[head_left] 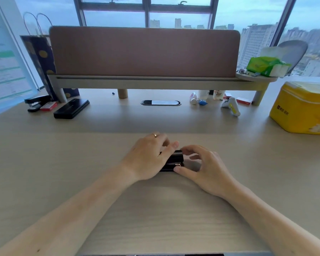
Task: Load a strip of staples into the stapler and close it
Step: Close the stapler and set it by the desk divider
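Note:
A small black stapler (174,159) lies on the desk in the middle of the view, mostly covered by my hands. My left hand (149,157) wraps over its left part, thumb resting on top. My right hand (201,166) pinches its right end, fingertips above and thumb at the lower front, where a bit of metal shows. Whether the stapler's lid is up or down is hidden. No loose strip of staples shows.
At the back left lie a second black stapler (36,103), a red staple box (48,106) and a black case (71,108). A yellow tin (301,109) stands at right. Small bottles and a white controller (231,106) sit under the shelf riser (151,83).

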`<state>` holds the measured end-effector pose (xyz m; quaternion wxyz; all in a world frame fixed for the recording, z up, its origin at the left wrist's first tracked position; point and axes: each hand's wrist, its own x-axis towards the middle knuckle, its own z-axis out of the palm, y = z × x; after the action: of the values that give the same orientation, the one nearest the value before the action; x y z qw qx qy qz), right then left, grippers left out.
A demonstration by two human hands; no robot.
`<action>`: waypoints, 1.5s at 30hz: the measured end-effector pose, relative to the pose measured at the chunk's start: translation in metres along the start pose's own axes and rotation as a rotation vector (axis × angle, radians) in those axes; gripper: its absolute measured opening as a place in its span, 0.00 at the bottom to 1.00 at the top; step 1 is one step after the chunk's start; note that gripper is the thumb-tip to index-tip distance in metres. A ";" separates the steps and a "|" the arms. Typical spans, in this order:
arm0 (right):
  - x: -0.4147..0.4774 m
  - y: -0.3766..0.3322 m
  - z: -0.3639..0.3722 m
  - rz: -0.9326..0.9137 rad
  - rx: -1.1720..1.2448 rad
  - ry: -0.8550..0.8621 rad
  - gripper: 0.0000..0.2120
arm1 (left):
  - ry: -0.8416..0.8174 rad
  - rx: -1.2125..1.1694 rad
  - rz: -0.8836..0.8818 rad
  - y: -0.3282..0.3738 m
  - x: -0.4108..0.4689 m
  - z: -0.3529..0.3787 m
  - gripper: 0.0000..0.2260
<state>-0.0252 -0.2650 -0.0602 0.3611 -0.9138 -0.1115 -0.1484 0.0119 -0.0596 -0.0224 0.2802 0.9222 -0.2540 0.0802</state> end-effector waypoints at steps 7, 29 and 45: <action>0.019 0.000 -0.023 0.002 -0.330 -0.332 0.58 | -0.173 -0.052 0.076 -0.047 -0.031 -0.033 0.15; 0.101 0.035 0.019 -0.004 -0.536 -0.471 0.54 | 0.348 0.003 -0.361 -0.152 0.133 -0.007 0.10; 0.111 0.039 0.022 -0.022 -0.549 -0.465 0.53 | 0.377 0.078 -0.378 -0.175 0.177 0.006 0.10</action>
<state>0.0950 -0.2672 -0.0610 0.0654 -0.9849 -0.1566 0.0349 0.2538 -0.0132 -0.0592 0.2967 0.9322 -0.0173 0.2064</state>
